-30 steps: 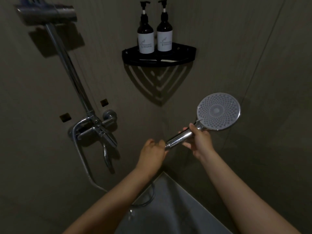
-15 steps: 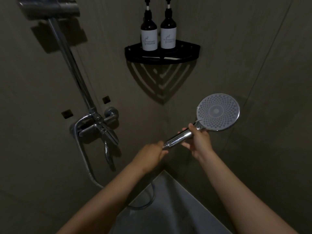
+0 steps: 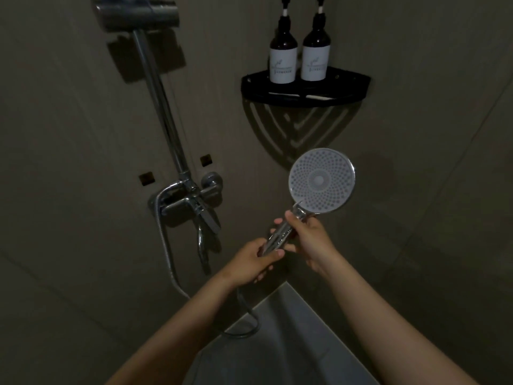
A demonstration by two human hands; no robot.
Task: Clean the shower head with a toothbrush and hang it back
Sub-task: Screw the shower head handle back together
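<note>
The chrome shower head (image 3: 322, 180) faces me with its round nozzle plate up, right of centre. My right hand (image 3: 309, 236) grips the upper part of its handle just below the head. My left hand (image 3: 249, 261) closes on the lower end of the handle where the hose (image 3: 163, 243) joins. The hose loops down from my left hand and back up to the mixer. The holder (image 3: 136, 13) for the head sits empty at the top of the slide bar (image 3: 161, 107), upper left. No toothbrush can be made out in the dim light.
A chrome mixer tap (image 3: 191, 204) with a spout hangs on the left wall. A black corner shelf (image 3: 305, 91) carries two dark pump bottles (image 3: 283, 58). A pale bathtub rim (image 3: 280, 343) lies below my arms. The room is dim.
The shower head has swung more upright and moved left. My left hand has closed around the handle's lower end. The view has shifted right, so the wall fittings sit further in.
</note>
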